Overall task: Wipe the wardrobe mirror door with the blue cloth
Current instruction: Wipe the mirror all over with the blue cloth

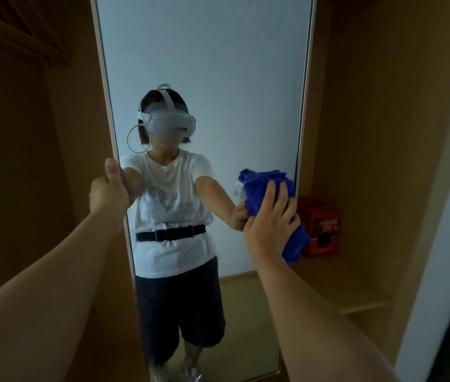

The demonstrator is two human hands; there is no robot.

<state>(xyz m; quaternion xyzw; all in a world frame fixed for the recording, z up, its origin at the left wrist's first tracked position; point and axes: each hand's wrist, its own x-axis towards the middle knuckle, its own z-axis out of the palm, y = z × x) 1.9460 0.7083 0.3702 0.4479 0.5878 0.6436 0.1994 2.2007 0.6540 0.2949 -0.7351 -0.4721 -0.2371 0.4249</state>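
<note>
1. Right hand (269,224) gripped one bunched blue cloth (262,188), pressed against the mirror (204,64) near its right edge.
2. Left hand (109,191) clasped the mirror's left frame edge, thumb up.
3. One red box (320,227) stood on a wooden shelf (356,296) right of the mirror.
4. Wooden wardrobe panels (383,106) surrounded the mirror.

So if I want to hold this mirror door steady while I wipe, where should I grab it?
Probably its free left edge, taken from the left side, thumb on the front and fingers wrapped behind, as your left hand does now. The frame is thin enough to pinch there, and your right hand with the blue cloth gets the glass unobstructed.
</note>
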